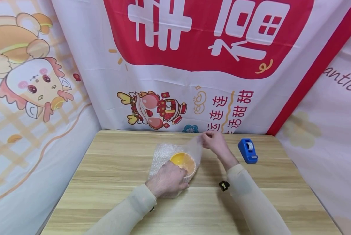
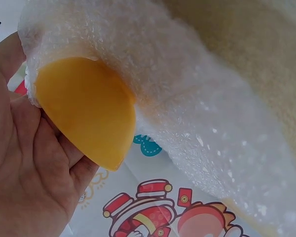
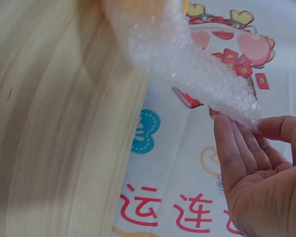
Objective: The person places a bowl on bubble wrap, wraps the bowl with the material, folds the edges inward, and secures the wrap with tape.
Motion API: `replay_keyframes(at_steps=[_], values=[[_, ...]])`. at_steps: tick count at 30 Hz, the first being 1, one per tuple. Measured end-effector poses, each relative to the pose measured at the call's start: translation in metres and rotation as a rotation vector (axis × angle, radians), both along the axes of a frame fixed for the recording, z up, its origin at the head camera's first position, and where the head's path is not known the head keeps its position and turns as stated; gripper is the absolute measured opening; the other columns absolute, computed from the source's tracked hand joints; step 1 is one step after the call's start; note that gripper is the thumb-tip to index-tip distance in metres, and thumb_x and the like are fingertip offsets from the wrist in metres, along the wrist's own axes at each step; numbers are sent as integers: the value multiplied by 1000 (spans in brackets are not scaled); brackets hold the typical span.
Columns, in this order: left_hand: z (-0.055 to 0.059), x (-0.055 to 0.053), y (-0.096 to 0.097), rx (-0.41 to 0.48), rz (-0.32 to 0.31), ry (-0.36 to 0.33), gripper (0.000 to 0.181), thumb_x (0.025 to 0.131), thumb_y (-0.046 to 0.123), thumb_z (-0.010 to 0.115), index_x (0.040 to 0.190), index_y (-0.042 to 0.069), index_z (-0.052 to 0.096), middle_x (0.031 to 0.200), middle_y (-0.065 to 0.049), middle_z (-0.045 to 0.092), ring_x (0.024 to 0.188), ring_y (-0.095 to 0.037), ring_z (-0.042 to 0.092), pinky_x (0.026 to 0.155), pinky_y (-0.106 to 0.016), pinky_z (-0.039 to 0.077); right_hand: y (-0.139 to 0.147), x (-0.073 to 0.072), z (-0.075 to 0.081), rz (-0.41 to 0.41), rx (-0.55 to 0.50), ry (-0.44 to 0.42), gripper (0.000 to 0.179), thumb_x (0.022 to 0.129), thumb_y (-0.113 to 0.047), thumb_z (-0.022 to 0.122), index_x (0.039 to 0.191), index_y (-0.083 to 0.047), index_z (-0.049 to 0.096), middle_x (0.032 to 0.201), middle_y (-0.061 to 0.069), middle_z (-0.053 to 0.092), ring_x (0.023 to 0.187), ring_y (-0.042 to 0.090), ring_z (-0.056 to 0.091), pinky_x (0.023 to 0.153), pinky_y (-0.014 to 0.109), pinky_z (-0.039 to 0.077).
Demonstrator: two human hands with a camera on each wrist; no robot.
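A yellow bowl point(image 1: 177, 159) sits on a sheet of bubble wrap point(image 1: 162, 156), and one flap of the wrap covers the bowl's right part. My left hand point(image 1: 168, 179) holds the bowl at its near side, its fingers reaching over the rim. In the left wrist view, the bowl's smooth yellow surface point(image 2: 89, 108) shows beside the palm, and some fingertips are hidden behind it. Beyond the bowl to the right, my right hand point(image 1: 215, 141) pinches a raised corner of the sheet between thumb and fingers. The wrap point(image 3: 207, 79) stretches from that pinch back to the bowl.
A blue tape dispenser point(image 1: 248, 150) with a roll of tape stands at the table's back right. The wood-patterned table point(image 1: 114, 169) meets a printed cloth point(image 1: 105, 81) at the back, and cloths hang on both sides. A small black object point(image 1: 223, 186) shows beside the right forearm.
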State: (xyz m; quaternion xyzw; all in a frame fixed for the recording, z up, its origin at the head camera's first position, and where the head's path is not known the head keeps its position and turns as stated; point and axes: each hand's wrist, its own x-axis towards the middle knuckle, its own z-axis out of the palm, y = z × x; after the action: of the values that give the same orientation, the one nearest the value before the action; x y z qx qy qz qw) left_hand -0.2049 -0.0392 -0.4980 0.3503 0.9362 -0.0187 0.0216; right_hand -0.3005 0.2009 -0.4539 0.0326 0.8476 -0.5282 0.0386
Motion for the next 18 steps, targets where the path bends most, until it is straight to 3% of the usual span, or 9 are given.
replay_keyframes(at_steps=[11,18], values=[[-1,0,-1,17,13,-28,40,105,62,82,112,23,82,90,6,81,90,-18,76,103,-47,64,-9,20,3,145,-96,-24,37,121,-20,59,143,1,79,148,24,80,129,32,83,114,43,70],[-3,-1,-3,38,-3,-22,39,105,62,82,113,23,83,88,8,79,90,-17,76,103,-47,64,-18,31,-8,261,-158,-55,35,122,-19,58,141,2,80,148,22,81,134,32,82,116,45,70]])
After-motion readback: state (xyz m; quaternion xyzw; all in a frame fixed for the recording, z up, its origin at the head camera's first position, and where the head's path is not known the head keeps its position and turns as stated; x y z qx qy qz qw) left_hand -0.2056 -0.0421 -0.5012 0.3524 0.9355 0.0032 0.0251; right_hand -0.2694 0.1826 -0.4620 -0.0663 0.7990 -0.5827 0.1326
